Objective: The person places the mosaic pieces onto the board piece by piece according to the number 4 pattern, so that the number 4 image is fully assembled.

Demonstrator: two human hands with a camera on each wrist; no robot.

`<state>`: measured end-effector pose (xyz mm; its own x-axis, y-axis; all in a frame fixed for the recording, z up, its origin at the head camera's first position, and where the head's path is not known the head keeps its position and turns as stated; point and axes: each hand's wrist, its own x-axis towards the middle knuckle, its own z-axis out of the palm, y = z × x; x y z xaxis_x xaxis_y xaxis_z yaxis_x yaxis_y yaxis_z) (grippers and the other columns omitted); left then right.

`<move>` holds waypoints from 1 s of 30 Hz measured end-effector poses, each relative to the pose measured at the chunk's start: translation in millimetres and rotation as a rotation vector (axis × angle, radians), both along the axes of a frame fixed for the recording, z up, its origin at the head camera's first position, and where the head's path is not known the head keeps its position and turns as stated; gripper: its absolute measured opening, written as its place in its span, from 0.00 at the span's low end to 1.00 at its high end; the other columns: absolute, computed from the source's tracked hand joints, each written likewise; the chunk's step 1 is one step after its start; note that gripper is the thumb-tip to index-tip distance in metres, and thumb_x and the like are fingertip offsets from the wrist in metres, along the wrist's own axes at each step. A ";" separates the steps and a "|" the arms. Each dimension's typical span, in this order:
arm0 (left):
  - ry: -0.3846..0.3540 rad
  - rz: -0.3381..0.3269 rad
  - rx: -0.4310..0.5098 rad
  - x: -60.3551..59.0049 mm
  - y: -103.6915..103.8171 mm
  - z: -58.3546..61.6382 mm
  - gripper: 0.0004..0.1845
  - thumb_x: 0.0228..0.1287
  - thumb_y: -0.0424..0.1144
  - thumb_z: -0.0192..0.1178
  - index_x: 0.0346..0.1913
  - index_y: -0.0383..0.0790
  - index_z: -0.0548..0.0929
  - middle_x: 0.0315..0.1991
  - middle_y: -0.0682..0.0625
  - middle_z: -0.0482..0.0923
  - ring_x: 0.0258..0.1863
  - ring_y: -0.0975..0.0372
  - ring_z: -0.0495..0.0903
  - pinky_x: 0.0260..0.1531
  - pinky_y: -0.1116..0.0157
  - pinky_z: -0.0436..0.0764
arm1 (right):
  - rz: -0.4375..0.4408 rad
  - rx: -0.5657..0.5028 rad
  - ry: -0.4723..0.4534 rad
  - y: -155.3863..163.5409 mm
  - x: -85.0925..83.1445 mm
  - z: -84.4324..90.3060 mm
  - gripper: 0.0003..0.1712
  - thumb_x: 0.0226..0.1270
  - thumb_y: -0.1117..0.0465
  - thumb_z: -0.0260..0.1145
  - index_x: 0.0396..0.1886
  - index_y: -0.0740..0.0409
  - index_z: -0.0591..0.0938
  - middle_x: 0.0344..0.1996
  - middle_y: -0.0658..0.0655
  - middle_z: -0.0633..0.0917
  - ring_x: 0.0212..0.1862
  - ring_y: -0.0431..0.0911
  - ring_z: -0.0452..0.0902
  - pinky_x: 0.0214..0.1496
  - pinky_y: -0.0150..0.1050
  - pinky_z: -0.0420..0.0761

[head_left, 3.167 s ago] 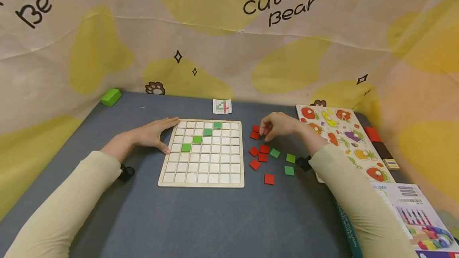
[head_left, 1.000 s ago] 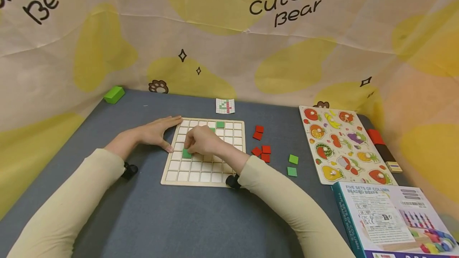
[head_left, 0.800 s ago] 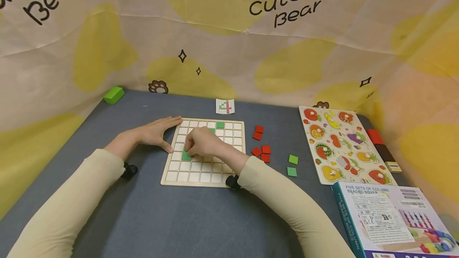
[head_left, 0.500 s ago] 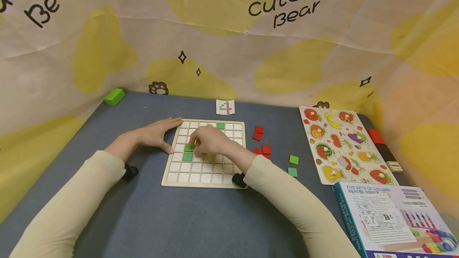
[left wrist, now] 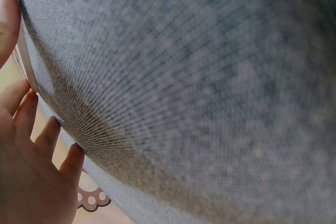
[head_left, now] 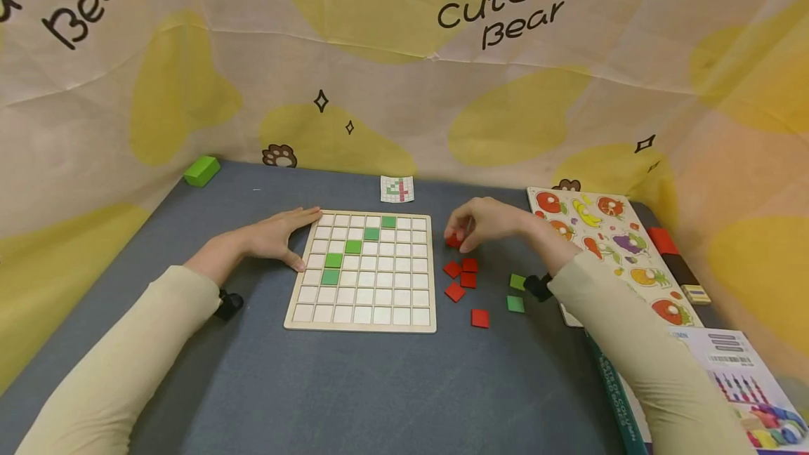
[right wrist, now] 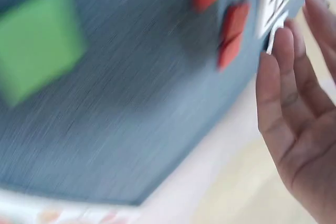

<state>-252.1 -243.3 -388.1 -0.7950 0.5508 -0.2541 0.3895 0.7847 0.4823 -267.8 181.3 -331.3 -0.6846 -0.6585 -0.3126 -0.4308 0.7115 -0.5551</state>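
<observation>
A square wooden grid board point(head_left: 362, 325) with white cells lies on the table. Several green tiles sit in its cells, stepping diagonally from the top edge down to the lowest green tile point(head_left: 331, 277) at the left. Along the board's left edge rests my left hand point(head_left: 270, 236), thumb and fingers spread straight, also seen in the left wrist view. My right hand point(head_left: 489, 223) hovers over the upper red tiles point(head_left: 454, 241) right of the board. In the right wrist view its fingers point(right wrist: 270, 87) are extended and apart, with nothing between them and a red tile pair point(right wrist: 231, 35) beyond.
More red tiles point(head_left: 468, 279) and two green tiles point(head_left: 515, 304) lie right of the board. Behind it is a small pattern card point(head_left: 397, 189). A fruit puzzle board point(head_left: 645, 277) and a box point(head_left: 727, 350) occupy the right side; a green block point(head_left: 201, 170) stands back left.
My right hand carried a green tile from the right onto the board, nudged the tiles there, let go, then moved back right over the red tiles. The left hand stays at the board's edge.
</observation>
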 end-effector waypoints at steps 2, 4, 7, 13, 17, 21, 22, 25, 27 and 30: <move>-0.005 0.002 0.000 0.4 0.6 0.6 0.64 0.45 0.54 0.77 0.79 0.35 0.48 0.81 0.37 0.43 0.78 0.35 0.38 0.73 0.33 0.44 | 0.001 0.019 -0.059 18.5 0.1 1.3 0.18 0.55 0.68 0.74 0.48 0.56 0.86 0.39 0.59 0.83 0.38 0.45 0.82 0.42 0.35 0.82; -0.006 0.001 0.000 1.1 1.5 1.9 0.64 0.46 0.53 0.77 0.79 0.35 0.48 0.81 0.36 0.43 0.78 0.35 0.38 0.74 0.33 0.44 | 0.000 0.035 -0.120 34.3 1.0 1.5 0.19 0.55 0.71 0.73 0.48 0.57 0.85 0.40 0.61 0.82 0.38 0.44 0.81 0.42 0.36 0.82; -0.003 -0.003 0.000 1.9 2.7 3.8 0.64 0.46 0.53 0.77 0.79 0.35 0.49 0.80 0.35 0.43 0.78 0.34 0.39 0.73 0.33 0.44 | -0.002 0.053 -0.207 53.7 2.3 -0.8 0.20 0.55 0.74 0.71 0.49 0.59 0.85 0.39 0.62 0.81 0.38 0.45 0.79 0.41 0.36 0.82; -0.005 0.001 -0.006 0.6 2.7 3.1 0.63 0.46 0.54 0.76 0.79 0.36 0.48 0.81 0.36 0.42 0.79 0.35 0.38 0.74 0.33 0.43 | 0.013 0.123 -0.347 78.2 3.9 -7.3 0.24 0.54 0.77 0.70 0.52 0.59 0.84 0.38 0.60 0.77 0.37 0.45 0.71 0.38 0.34 0.78; -0.003 -0.001 -0.009 -0.3 2.3 1.5 0.64 0.46 0.54 0.77 0.79 0.36 0.48 0.81 0.36 0.43 0.79 0.35 0.38 0.74 0.33 0.44 | 0.046 0.177 -0.355 84.1 5.7 -11.5 0.27 0.52 0.77 0.71 0.52 0.54 0.83 0.36 0.59 0.73 0.35 0.44 0.65 0.35 0.34 0.73; -0.002 -0.006 -0.005 -0.1 2.7 1.0 0.64 0.46 0.54 0.76 0.79 0.36 0.48 0.81 0.37 0.43 0.79 0.35 0.39 0.74 0.34 0.43 | 0.068 0.232 -0.323 84.1 8.3 -16.1 0.27 0.52 0.75 0.73 0.49 0.49 0.79 0.35 0.58 0.70 0.36 0.46 0.63 0.35 0.35 0.70; -0.002 -0.005 -0.004 0.2 2.8 1.2 0.64 0.46 0.54 0.76 0.79 0.36 0.48 0.81 0.37 0.43 0.79 0.36 0.39 0.74 0.34 0.43 | 0.076 0.239 -0.312 83.5 8.7 -17.5 0.27 0.51 0.75 0.73 0.48 0.49 0.77 0.34 0.58 0.69 0.37 0.46 0.63 0.35 0.35 0.69; -0.005 -0.001 -0.002 0.8 2.6 2.4 0.64 0.46 0.54 0.77 0.79 0.36 0.48 0.81 0.37 0.42 0.79 0.36 0.38 0.74 0.33 0.43 | 0.107 0.260 -0.248 79.7 10.5 -20.1 0.27 0.50 0.73 0.75 0.46 0.49 0.74 0.33 0.57 0.68 0.37 0.46 0.63 0.35 0.35 0.69; -0.006 0.002 -0.005 1.5 2.2 3.3 0.64 0.46 0.54 0.77 0.79 0.36 0.48 0.81 0.36 0.42 0.79 0.36 0.38 0.74 0.33 0.43 | 0.132 0.272 -0.192 76.8 11.4 -21.8 0.27 0.49 0.72 0.76 0.44 0.49 0.74 0.32 0.57 0.69 0.36 0.46 0.62 0.35 0.35 0.68; -0.009 0.005 -0.008 2.2 1.4 3.5 0.64 0.46 0.54 0.76 0.79 0.36 0.48 0.81 0.37 0.42 0.79 0.36 0.38 0.74 0.33 0.43 | 0.166 0.286 -0.105 71.7 12.7 -23.3 0.27 0.48 0.71 0.77 0.42 0.48 0.73 0.34 0.56 0.70 0.37 0.45 0.63 0.37 0.36 0.68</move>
<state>-249.8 -241.8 -384.6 -0.7955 0.5447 -0.2654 0.3810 0.7903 0.4798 -255.1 252.9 -354.7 -0.5299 -0.6335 -0.5638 -0.5043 0.7699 -0.3911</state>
